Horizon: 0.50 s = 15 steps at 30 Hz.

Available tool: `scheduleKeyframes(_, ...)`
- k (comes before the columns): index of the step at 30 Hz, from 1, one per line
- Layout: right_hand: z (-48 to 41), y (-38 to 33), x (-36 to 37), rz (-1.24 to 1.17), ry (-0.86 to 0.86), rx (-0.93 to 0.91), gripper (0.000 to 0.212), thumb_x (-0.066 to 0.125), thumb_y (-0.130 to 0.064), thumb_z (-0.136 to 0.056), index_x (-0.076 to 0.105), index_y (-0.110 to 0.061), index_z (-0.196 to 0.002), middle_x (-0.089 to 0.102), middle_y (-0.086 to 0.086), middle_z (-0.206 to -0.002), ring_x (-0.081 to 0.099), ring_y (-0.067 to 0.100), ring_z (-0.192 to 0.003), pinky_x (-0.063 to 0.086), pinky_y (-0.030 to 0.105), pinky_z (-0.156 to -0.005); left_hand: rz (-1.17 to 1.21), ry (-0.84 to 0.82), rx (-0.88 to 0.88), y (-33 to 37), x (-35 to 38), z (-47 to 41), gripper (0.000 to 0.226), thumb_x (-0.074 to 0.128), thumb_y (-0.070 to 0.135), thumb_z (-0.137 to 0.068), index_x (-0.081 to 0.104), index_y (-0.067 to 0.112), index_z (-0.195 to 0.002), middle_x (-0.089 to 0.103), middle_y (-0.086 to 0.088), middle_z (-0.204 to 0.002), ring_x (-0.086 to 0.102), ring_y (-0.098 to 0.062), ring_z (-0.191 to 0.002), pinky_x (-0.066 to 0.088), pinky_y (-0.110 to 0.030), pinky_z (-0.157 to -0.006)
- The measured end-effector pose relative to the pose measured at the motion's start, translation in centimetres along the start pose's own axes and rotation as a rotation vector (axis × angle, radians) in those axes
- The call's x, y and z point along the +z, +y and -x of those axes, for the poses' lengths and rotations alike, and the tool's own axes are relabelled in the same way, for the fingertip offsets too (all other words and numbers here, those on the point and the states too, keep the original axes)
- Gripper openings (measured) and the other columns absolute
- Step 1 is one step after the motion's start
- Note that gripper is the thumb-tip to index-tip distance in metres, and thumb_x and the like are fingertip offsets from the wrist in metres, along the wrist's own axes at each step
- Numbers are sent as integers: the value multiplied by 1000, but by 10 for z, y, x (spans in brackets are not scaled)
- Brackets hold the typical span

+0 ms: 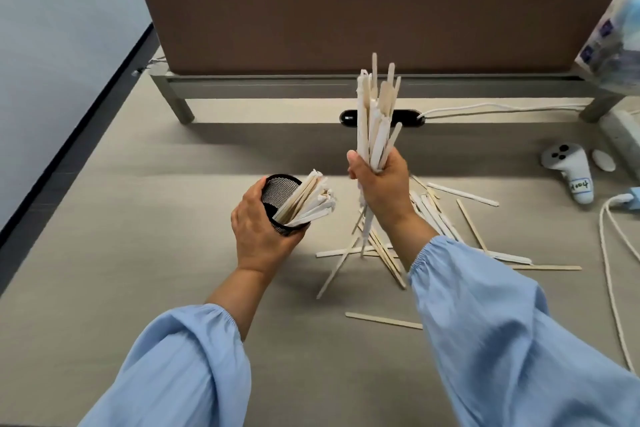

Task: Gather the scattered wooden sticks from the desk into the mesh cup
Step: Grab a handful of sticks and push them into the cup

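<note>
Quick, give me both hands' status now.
Left hand: closed around the mesh cup, which is tilted and already has sticks in it.
Right hand: closed on a bundle of sticks, held upright above the desk.

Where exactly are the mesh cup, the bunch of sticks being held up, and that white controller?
mesh cup [277, 188]: head view, on the inner mesh wall.
bunch of sticks [372, 125]: head view, mid-bundle above the right hand.
controller [568, 166]: head view, on its white grip.
</note>
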State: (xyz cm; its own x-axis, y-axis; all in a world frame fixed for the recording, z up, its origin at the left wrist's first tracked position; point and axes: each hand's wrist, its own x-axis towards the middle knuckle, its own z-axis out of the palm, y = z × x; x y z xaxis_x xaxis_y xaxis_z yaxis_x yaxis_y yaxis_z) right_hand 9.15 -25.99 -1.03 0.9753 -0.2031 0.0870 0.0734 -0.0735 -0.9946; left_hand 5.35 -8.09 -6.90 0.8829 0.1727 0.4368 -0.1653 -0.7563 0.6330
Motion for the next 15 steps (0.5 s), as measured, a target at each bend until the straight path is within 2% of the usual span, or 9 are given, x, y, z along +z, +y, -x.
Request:
scheduleKeyframes(3, -2, 8, 20, 5, -16, 13, 16, 63, -12, -87, 58, 2, -92, 57, 1, -66, 56, 0, -54, 49, 13, -53, -11, 12, -13, -13, -9, 1, 87, 64, 53, -55, 30, 16, -126, 53, -15, -120, 46, -26, -107, 34, -44, -93)
scheduleKeyframes(6, -2, 21, 27, 11, -13, 71, 13, 64, -14, -87, 56, -4, -90, 56, 0, -65, 56, 0, -53, 48, 13, -53, -16, 10, -17, -22, -14, 0, 88, 65, 52, -55, 29, 16, -127, 53, -15, -121, 46, -26, -107, 32, -43, -93)
scheduleKeyframes(10, -2, 29, 30, 18, 0, 126, 12, 67, -11, -83, 56, -9, -83, 54, 8, -69, 52, 19, -65, 48, 28, -60, -25, -8, 0, -29, -15, -1, 88, 65, 53, -56, 29, 16, -127, 53, -14, -121, 49, -30, -105, 32, -43, -92)
scheduleKeyframes(11, -2, 29, 32, 15, -1, 118, 13, 67, -10, -83, 55, -11, -79, 53, 6, -68, 52, 18, -65, 48, 26, -59, -20, -12, 3, -30, -15, -2, 87, 65, 52, -56, 30, 16, -127, 53, -15, -121, 49, -30, -105, 32, -43, -93)
scheduleKeyframes(13, -3, 30, 35, 26, 6, 73, 21, 68, -9, -83, 53, -18, -71, 51, 0, -63, 52, 7, -59, 46, 15, -54, -12, -18, 5, -31, -14, -4, 86, 65, 52, -56, 31, 16, -127, 53, -15, -121, 49, -30, -105, 32, -42, -93)
scheduleKeyframes(15, -3, 37, 38, 64, 17, 40, 22, 68, -9, -82, 54, -17, -67, 50, -2, -60, 50, 1, -53, 44, 13, -53, -8, -22, 12, -32, -13, -7, 86, 65, 52, -56, 31, 15, -126, 54, -15, -120, 50, -30, -105, 33, -43, -92)
